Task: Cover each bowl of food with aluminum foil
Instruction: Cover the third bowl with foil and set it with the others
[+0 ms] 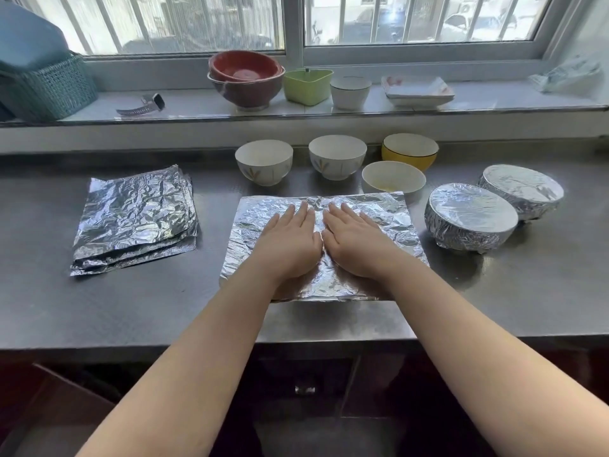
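A crinkled foil sheet (324, 245) lies flat on the steel counter (131, 308), directly under both hands. The left hand (290, 240) and right hand (354, 240) press on its middle palms down, fingers straight and close together, thumbs nearly touching each other; neither grips anything.

Just beyond the right fingertips, an uncovered white bowl (393, 179) stands at the sheet's far edge, partly hidden by it, with something yellowish inside. Farther past it sits a yellow bowl (410, 153), and beyond the left fingertips two more white bowls (263, 161) (337, 156) stand side by side; their contents cannot be seen.

To the right of the right hand, off the sheet, are two wrapped bowls (469, 222) (522, 191), foil tight over rim and sides. Well to the left of the left hand lies a foil stack (135, 219).
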Action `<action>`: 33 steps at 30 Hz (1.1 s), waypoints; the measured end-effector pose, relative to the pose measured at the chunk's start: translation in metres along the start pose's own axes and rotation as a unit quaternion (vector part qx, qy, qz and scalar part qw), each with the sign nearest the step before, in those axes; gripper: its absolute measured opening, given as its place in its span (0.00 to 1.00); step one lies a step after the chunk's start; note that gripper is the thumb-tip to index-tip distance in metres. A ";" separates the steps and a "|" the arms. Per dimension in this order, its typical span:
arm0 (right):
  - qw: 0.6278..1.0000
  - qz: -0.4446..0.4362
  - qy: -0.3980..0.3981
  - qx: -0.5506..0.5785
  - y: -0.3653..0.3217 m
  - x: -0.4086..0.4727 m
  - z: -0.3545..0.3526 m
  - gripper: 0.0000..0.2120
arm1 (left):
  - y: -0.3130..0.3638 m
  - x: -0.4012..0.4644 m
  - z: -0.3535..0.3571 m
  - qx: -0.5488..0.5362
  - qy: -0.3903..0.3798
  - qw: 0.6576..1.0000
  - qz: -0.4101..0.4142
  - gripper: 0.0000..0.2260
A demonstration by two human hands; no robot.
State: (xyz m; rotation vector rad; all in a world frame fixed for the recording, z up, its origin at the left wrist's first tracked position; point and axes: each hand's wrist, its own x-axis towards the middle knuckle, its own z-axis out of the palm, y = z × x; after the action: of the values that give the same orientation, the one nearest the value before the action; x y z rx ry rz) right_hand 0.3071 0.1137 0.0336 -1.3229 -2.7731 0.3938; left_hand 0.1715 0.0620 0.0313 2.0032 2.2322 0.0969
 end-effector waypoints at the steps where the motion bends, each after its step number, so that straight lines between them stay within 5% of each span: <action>1: 1.000 0.002 -0.002 0.003 0.000 0.001 0.000 0.26 | -0.001 0.000 0.001 -0.005 -0.003 1.000 -0.002 0.25; 33: 1.000 -0.001 -0.004 -0.030 0.007 0.017 0.006 0.27 | -0.007 0.010 0.005 0.017 0.013 1.000 0.020 0.25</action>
State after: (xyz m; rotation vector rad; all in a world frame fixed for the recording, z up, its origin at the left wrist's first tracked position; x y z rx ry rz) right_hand 0.3003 0.1295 0.0248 -1.3344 -2.8148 0.3182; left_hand 0.1640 0.0706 0.0251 2.0752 2.2251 0.0903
